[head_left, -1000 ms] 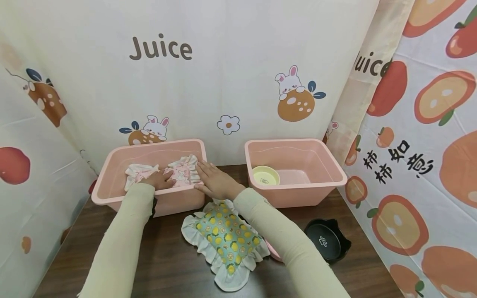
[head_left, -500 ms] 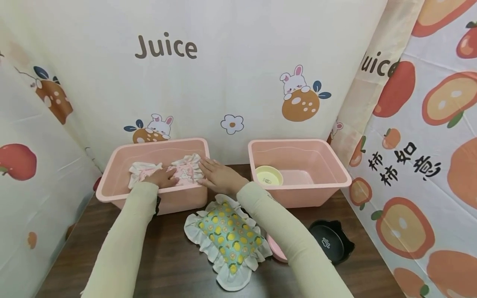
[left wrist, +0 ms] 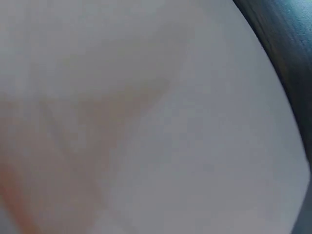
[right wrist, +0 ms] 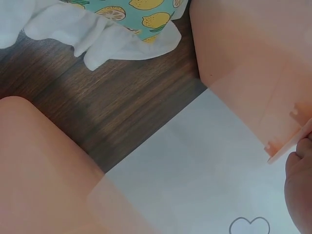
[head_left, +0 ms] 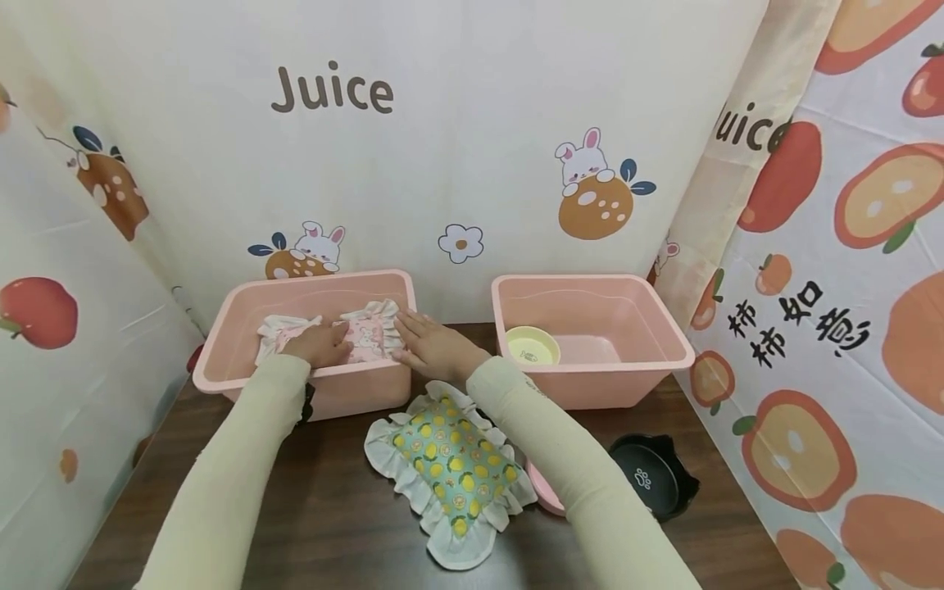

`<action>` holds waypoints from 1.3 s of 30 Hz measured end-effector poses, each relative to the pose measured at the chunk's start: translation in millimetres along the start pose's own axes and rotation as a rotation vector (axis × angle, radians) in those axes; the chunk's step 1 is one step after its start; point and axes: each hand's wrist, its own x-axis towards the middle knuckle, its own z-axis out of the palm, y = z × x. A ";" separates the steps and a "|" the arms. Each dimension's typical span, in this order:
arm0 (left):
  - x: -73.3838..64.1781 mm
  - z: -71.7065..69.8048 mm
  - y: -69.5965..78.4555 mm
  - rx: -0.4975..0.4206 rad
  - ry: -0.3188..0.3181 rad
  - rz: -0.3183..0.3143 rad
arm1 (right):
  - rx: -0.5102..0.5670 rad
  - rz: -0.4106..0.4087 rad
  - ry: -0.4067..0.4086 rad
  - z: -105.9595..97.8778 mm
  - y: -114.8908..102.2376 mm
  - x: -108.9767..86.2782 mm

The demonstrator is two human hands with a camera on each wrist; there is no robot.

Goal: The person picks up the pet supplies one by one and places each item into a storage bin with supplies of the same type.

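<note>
A pink pillow (head_left: 364,338) with a white ruffled edge lies inside the left pink bin (head_left: 310,286). My left hand (head_left: 317,344) reaches over the bin's front rim and presses on the pillow's middle, its fingertips partly hidden. With straight fingers, my right hand (head_left: 437,346) rests at the bin's right rim, fingertips beside the pillow's ruffle. In the right wrist view, part of that hand (right wrist: 300,185) shows at the bin's rim. A green lemon-print pillow (head_left: 457,467) with a white ruffle lies on the table in front. The left wrist view is mostly a blurred pale surface.
A second pink bin (head_left: 590,392) stands to the right, with a yellow bowl (head_left: 533,346) inside. A black cat-eared bowl (head_left: 652,477) sits on the dark wood table (head_left: 324,524). A pink dish (head_left: 544,490) is partly covered by my right sleeve. Printed curtains (head_left: 472,147) close off the back.
The head view has shifted slightly. Both hands stay at the left bin, the left pressing on the pink pillow and the right at the rim, with hardly any movement.
</note>
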 end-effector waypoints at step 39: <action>-107.1 134.9 74.4 0.013 0.478 0.322 | 0.026 0.024 0.041 7.6 -3.3 -0.3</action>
